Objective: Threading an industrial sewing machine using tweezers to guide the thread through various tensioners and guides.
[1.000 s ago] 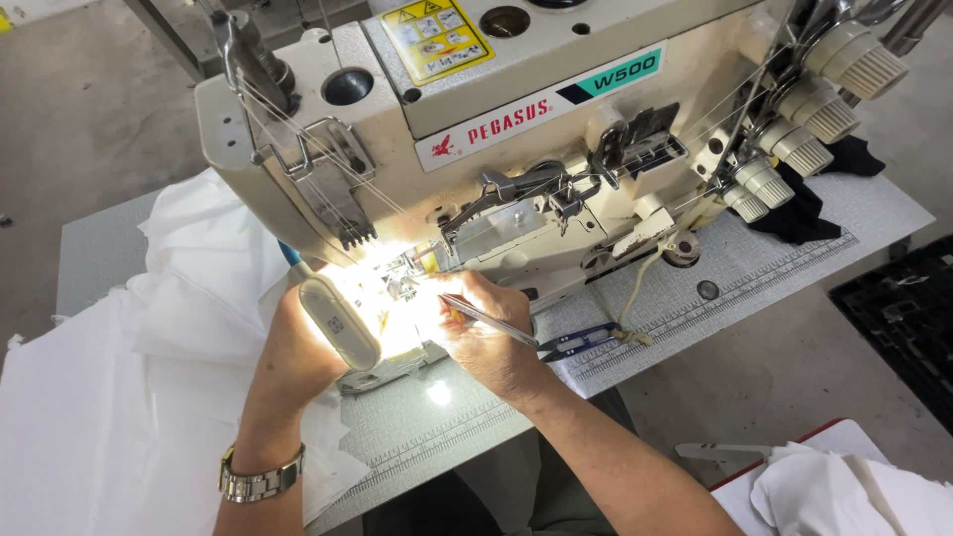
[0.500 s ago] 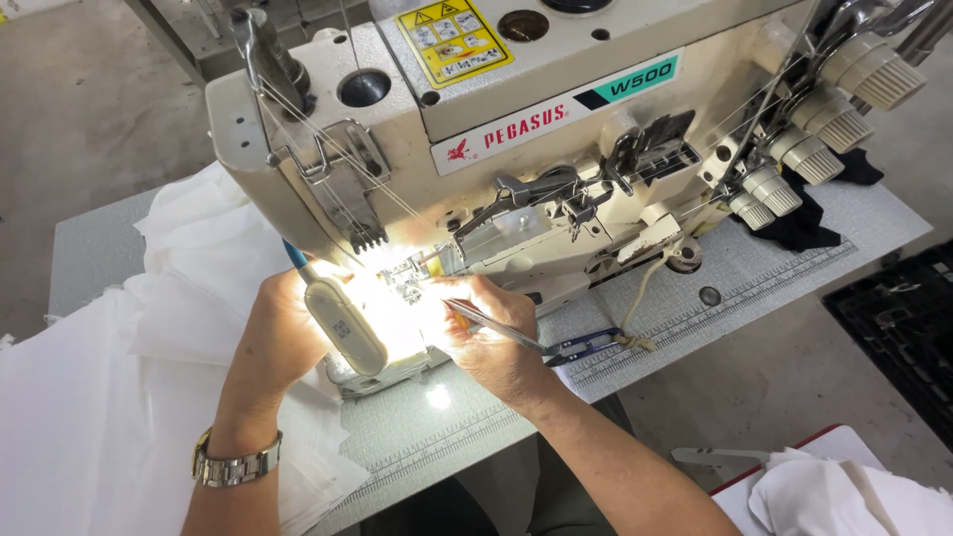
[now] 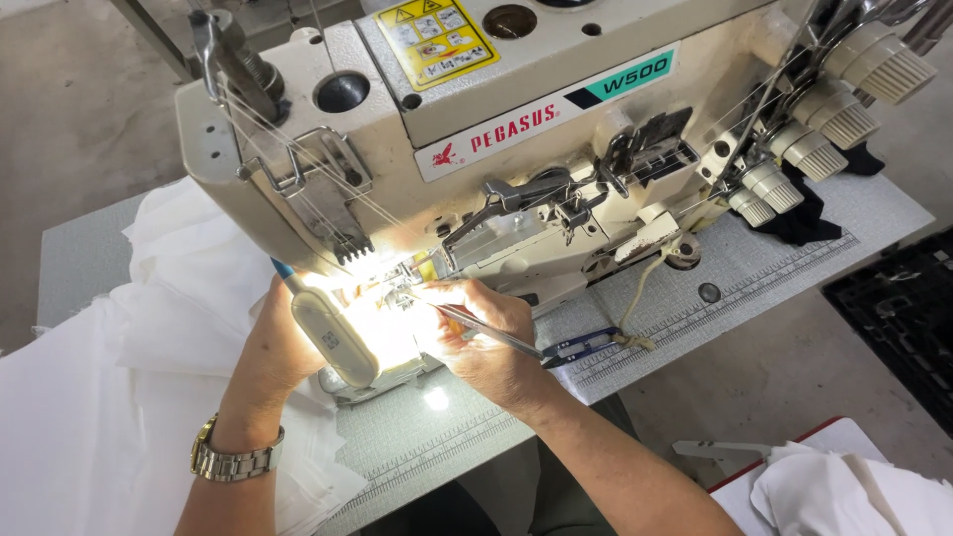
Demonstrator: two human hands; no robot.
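While the lamp lit the needle area, the right hand was pinched on metal tweezers, tips at the needles of the cream sewing machine. The left hand lay beside the lamp, its grip hidden. White fabric covered the surface; blue snips lay near.

yellow warning label | machine top || white-teal nameplate strip | machine front

needle area perhaps glare-hidden
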